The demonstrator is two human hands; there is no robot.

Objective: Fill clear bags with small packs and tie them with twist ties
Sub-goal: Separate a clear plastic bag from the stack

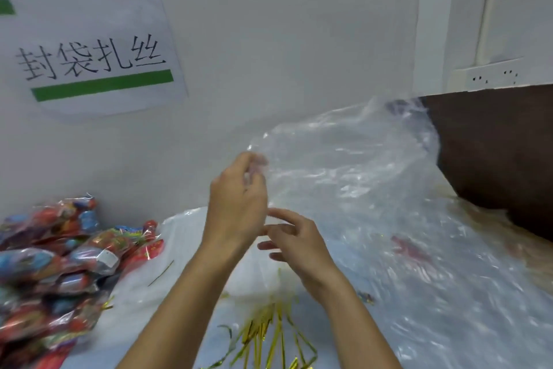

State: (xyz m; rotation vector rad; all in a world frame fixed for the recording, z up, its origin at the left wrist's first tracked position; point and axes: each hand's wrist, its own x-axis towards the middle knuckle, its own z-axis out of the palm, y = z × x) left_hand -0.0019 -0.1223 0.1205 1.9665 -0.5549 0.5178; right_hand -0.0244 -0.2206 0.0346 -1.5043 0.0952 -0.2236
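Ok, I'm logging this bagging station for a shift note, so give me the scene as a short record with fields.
left hand: raised, fingers pinching the edge of a clear plastic bag
right hand: just below it, fingers loosely spread, holding nothing visible
filled bags: pile of tied bags of colourful small packs at left
twist ties: gold bundle near bottom centre; one loose tie on white sheet
wall: paper sign with Chinese characters and a green bar; power socket at right

A paper sign (92, 51) on the wall reads "封袋扎丝" above a green bar.
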